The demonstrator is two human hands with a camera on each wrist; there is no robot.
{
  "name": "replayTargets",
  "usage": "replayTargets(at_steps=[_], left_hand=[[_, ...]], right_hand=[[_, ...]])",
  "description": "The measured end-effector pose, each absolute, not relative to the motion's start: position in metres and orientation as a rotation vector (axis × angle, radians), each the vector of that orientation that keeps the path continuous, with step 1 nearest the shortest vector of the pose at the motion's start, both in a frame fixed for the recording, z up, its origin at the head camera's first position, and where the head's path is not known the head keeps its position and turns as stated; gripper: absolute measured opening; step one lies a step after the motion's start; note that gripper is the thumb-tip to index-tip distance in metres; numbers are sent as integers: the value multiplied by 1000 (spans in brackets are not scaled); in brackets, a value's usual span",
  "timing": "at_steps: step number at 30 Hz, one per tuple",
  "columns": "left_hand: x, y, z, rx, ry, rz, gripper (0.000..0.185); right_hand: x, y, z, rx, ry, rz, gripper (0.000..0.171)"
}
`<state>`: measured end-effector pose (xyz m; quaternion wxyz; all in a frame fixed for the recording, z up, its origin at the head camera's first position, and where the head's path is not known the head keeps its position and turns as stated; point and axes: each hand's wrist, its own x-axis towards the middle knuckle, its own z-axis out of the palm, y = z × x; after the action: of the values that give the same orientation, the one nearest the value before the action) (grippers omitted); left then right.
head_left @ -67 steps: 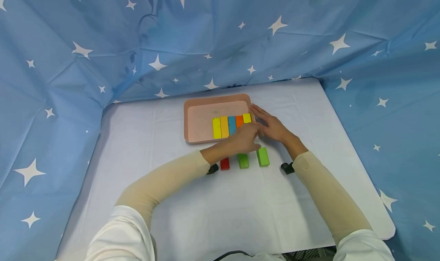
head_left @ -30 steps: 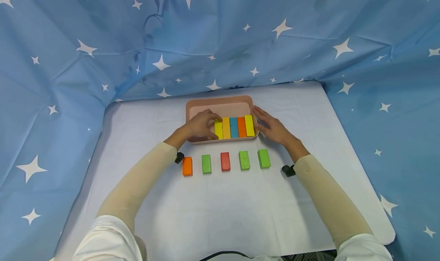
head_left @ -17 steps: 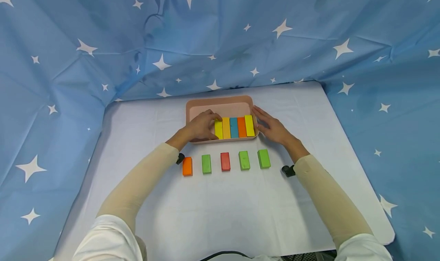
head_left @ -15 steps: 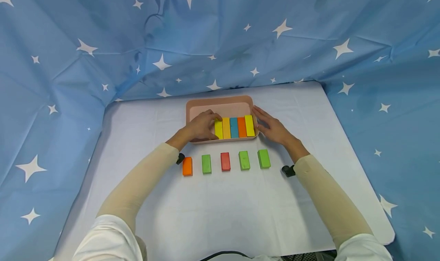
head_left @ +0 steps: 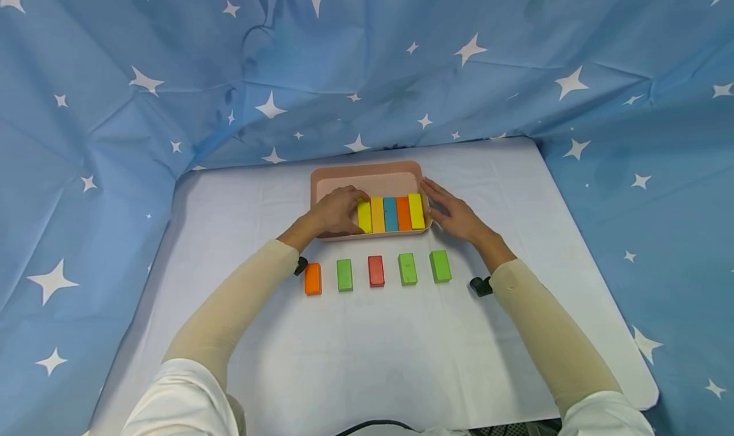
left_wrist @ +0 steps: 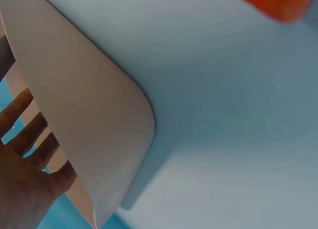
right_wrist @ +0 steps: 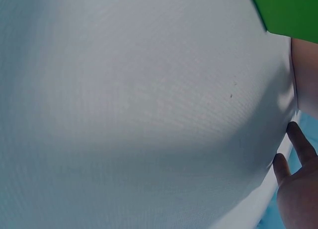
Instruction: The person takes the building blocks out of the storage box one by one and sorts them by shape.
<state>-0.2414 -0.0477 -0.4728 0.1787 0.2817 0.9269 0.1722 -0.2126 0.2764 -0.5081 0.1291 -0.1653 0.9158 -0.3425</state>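
A pink tray [head_left: 367, 180] holds a tight row of blocks: yellow [head_left: 364, 217], amber [head_left: 376, 215], blue [head_left: 390, 213], orange [head_left: 404, 213] and yellow [head_left: 416, 211]. My left hand [head_left: 337, 209] lies inside the tray, its fingers against the left side of the leftmost yellow block. In the left wrist view its fingers [left_wrist: 22, 124] look fairly straight beside the tray wall [left_wrist: 84, 114]. My right hand [head_left: 449, 210] rests flat against the outside of the tray's right rim, fingers straight.
On the white table [head_left: 401, 347], in front of the tray, stands a spaced row: orange block [head_left: 312, 278], green [head_left: 344, 275], red [head_left: 375, 271], green [head_left: 407, 268], green [head_left: 439, 265]. Blue starred cloth [head_left: 115, 136] walls the back and both sides.
About two seconds ago my left hand was at the right end of the tray's row; it has moved to the left end. Over the last second nothing visibly moved.
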Motion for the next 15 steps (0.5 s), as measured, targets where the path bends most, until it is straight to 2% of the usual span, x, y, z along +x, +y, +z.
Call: replayTargets(at_steps=[15], left_hand=[[-243,-46,-474,810,2620,498,82]], right_hand=[[-212,275,-507,-463,2664,-990,66]])
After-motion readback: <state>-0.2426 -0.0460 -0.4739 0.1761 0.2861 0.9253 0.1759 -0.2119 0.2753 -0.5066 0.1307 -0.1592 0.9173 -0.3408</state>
